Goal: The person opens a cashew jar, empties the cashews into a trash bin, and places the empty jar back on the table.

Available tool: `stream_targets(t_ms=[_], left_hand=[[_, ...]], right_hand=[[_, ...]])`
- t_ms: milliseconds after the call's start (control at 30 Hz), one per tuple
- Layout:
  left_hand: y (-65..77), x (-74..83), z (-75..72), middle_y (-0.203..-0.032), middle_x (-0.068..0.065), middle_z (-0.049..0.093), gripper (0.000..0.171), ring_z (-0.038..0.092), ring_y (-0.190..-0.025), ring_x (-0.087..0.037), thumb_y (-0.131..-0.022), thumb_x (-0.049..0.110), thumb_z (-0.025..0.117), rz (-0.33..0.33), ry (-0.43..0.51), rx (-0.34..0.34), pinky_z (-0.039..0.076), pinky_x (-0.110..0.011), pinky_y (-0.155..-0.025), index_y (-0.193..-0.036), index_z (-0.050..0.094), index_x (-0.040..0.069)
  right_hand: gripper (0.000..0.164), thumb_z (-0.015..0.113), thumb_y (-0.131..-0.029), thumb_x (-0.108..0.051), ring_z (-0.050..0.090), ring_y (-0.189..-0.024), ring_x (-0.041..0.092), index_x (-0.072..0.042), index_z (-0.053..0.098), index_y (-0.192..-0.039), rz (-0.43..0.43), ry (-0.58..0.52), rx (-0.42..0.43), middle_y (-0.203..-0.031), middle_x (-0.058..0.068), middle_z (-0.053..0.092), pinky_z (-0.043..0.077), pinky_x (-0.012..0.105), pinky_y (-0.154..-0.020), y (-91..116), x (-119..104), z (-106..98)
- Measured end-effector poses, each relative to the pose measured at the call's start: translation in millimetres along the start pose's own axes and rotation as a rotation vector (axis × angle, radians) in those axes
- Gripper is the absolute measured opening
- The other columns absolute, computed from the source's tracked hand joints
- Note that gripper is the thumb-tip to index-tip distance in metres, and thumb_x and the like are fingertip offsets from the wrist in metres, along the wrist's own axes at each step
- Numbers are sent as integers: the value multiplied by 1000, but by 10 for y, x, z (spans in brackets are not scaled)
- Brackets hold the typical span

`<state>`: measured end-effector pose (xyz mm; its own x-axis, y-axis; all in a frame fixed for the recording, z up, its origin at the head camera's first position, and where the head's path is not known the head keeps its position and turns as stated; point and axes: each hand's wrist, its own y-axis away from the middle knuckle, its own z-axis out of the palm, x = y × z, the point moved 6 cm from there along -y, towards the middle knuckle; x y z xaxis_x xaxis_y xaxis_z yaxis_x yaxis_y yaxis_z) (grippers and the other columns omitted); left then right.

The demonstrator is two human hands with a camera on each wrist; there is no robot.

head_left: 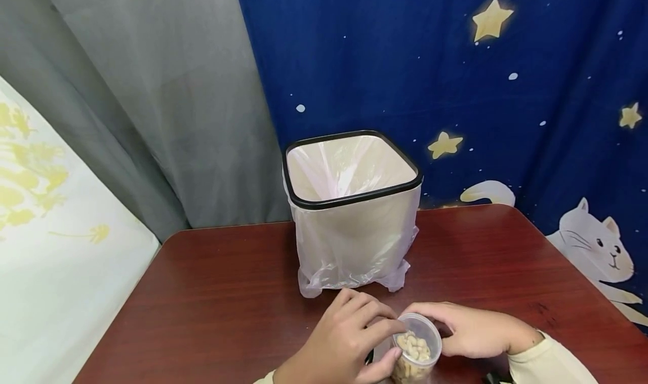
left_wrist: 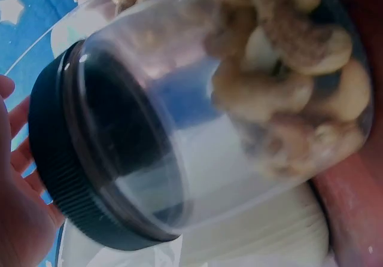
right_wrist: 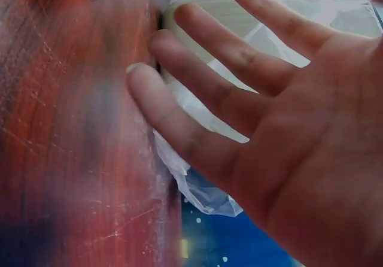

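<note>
A clear plastic jar of pale cashews (head_left: 412, 367) stands open-topped at the table's near edge. My right hand (head_left: 473, 329) grips its side between thumb and index finger. In the right wrist view the other fingers (right_wrist: 197, 93) spread apart, and only a strip of the jar shows along the top. My left hand (head_left: 344, 339) reaches over the jar's mouth, thumb and index finger apart near the rim; nothing shows between them. A second jar of curved nuts (left_wrist: 263, 87) with a black ribbed lid (left_wrist: 63, 159) fills the left wrist view beside the left palm. In the head view the left hand mostly hides it.
A cream bin (head_left: 356, 232) with a black rim stands at the back of the reddish-brown table (head_left: 228, 294), lined with a translucent bag (head_left: 314, 277). Behind hang a grey curtain (head_left: 162, 91) and a blue curtain (head_left: 385, 63). A small black item (head_left: 491, 378) lies near the right sleeve.
</note>
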<state>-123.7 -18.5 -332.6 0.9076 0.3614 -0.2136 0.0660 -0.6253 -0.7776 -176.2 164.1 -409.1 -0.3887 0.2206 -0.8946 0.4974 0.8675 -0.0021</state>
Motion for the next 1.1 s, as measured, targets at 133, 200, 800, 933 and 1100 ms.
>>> stream_targets(t_ms=[133, 200, 800, 933, 1100], left_hand=[[38, 25, 75, -104, 7, 69, 26, 61, -97, -8, -90, 34, 60, 10, 10, -45, 44, -26, -87, -108, 73, 21], [62, 30, 107, -108, 6, 69, 29, 61, -102, -9, -90, 37, 61, 2, 21, -78, 44, -27, -90, -112, 72, 22], [146, 97, 268, -145, -7, 56, 53, 50, -138, -20, -93, 49, 62, 99, 21, -165, 42, -34, -110, -138, 61, 21], [165, 112, 305, -147, -6, 55, 55, 50, -138, -19, -93, 50, 62, 97, 16, -207, 42, -33, -110, -141, 59, 24], [180, 111, 331, -149, -5, 52, 57, 48, -139, -15, -93, 48, 62, 64, 65, -242, 40, -29, -112, -144, 55, 24]], right_hand=[[49, 60, -89, -5, 61, -111, 10, -19, 52, -136, -28, 6, -30, -125, -1, 64, 48, 23, -96, -18, 1, 44], [54, 61, -85, -3, 61, -109, 10, -19, 52, -135, -28, 17, -32, -123, -2, 64, 47, 23, -96, -26, 6, 60], [62, 75, -88, -29, 61, -116, 5, -19, 46, -142, -246, 216, -9, -130, -8, 62, 50, 25, -97, -113, -36, 156], [57, 76, -87, -32, 62, -111, 2, -22, 49, -135, -267, 259, -2, -124, -12, 64, 50, 24, -95, -154, -34, 191], [54, 76, -88, -32, 62, -112, 3, -27, 50, -135, -186, 210, -16, -126, -13, 63, 49, 25, -98, -197, -12, 243]])
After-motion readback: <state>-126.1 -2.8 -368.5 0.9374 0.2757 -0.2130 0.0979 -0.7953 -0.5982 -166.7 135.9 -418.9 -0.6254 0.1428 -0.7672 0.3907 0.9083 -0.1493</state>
